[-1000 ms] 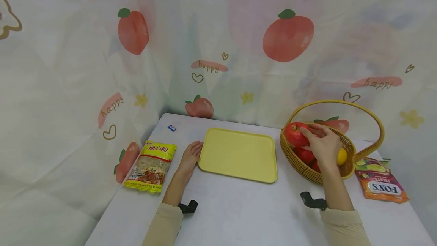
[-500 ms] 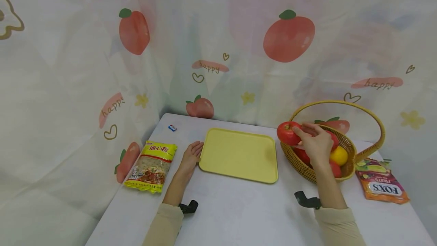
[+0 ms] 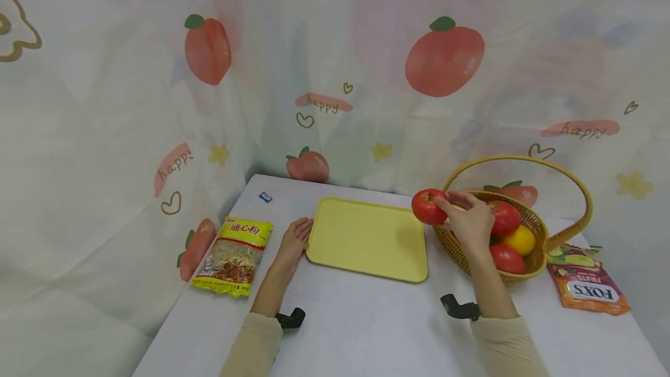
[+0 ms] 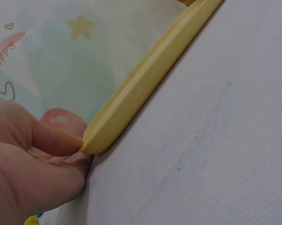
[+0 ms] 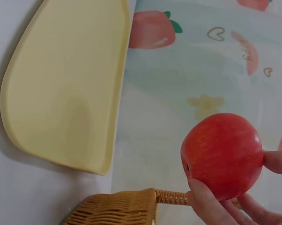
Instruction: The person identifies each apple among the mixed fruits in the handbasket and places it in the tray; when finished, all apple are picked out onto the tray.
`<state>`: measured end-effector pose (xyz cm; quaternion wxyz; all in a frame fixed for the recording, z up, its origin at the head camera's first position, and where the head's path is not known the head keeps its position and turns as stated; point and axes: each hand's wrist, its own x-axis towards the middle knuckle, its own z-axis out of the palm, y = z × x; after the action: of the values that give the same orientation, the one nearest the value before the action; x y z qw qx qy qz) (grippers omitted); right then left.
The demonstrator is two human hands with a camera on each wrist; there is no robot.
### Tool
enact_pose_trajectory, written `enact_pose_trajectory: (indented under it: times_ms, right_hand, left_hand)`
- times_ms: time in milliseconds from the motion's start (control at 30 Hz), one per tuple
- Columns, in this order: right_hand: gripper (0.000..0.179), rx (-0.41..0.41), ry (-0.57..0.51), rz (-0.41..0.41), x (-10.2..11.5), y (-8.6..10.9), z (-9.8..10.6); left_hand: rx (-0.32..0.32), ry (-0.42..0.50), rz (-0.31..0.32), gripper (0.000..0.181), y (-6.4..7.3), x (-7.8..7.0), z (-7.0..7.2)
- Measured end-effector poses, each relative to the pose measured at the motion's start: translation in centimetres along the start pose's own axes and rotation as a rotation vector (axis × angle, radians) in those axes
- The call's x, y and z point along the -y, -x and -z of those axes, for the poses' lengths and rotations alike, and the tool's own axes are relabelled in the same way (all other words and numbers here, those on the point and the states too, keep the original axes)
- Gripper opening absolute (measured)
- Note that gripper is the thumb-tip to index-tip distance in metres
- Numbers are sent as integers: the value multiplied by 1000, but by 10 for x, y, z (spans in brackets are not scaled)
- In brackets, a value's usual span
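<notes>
Behind the white surface (image 3: 361, 324) and at its nine o'clock we see cloth walls (image 3: 104, 103), printed with peaches, hearts and "happy". A yellow tray (image 3: 366, 240) lies midway across; from it, with twelve o'clock away from the person, a food bag (image 3: 232, 258) sits at nine, a small blue packet (image 3: 265, 196) near ten, a wicker basket (image 3: 456, 256) at three. A FOX'S bag (image 3: 588, 281) lies at the basket's four o'clock.

At the tray's two o'clock, in the air, we find a red apple (image 3: 429, 206), the right hand (image 3: 468, 223) gripping it with fingers spread round it. The left hand (image 3: 292, 243) touches the tray's nine o'clock edge, its fingers nearly straight; we can't see all their tips from the left wrist. That right hand partly covers the basket's contents, and both sleeves (image 3: 253, 342) run off the bottom.
</notes>
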<state>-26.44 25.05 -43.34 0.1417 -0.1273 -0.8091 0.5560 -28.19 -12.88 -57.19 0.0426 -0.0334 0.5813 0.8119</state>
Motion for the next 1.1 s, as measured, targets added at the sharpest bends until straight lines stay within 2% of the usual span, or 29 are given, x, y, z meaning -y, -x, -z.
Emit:
enact_pose_trajectory:
  times_ms: [300, 600, 1100]
  right_hand:
    - [60, 12, 5, 39, -2, -1, -14]
    - [60, 76, -131, -39, -2, -1, -35]
    - [58, 124, -216, -93, -3, -5, -58]
  left_hand:
    - [-17, -20, 22, 82, -2, 2, 0]
    - [-24, -13, 18, 82, -2, 2, -1]
    - [-17, -16, 7, 81, -3, 4, 1]
